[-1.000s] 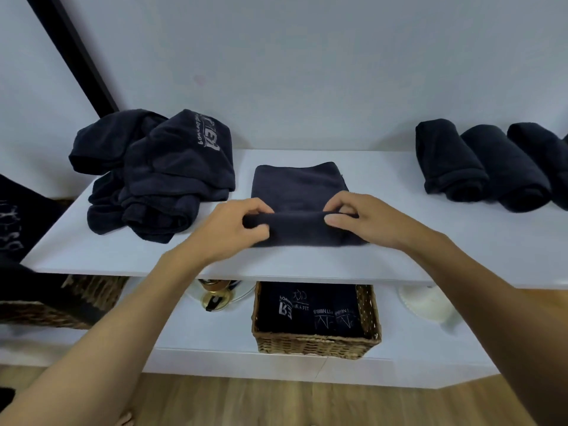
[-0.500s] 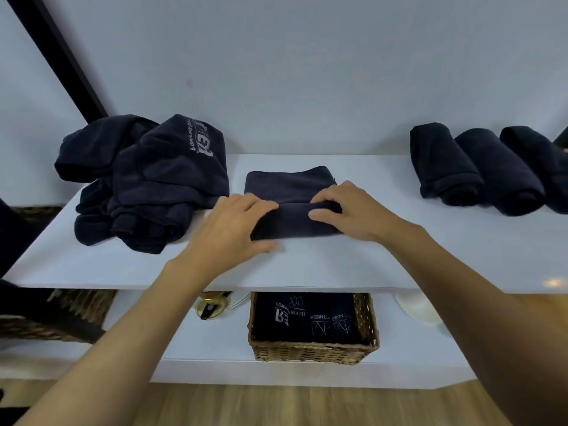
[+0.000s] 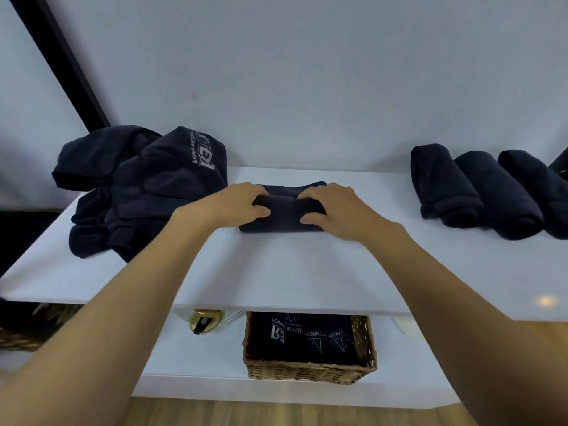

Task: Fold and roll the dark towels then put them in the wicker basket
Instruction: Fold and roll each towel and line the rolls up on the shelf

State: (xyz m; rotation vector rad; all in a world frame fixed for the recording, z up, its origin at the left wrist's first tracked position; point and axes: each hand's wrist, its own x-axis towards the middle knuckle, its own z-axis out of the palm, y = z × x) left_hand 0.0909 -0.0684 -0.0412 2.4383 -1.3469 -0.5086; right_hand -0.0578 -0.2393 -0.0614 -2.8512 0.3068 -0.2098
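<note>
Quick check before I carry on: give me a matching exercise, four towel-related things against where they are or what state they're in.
Things:
1. towel under the hands
2. loose pile
3. three rolls
4. basket

States:
A. unfolded heap, left on the upper shelf
B. lower shelf, already holding dark towels
C. finished, side by side on the right of the upper shelf
D. mid-shelf, partly rolled, left hand and right hand on it

Pairs: 1-D, 2-A, 3-C, 4-B

You see a white shelf top point(image 3: 276, 272), a black diagonal bar point(image 3: 58, 63) against the wall, and perhaps a gold-coloured round fitting point(image 3: 203, 321) underneath.
</note>
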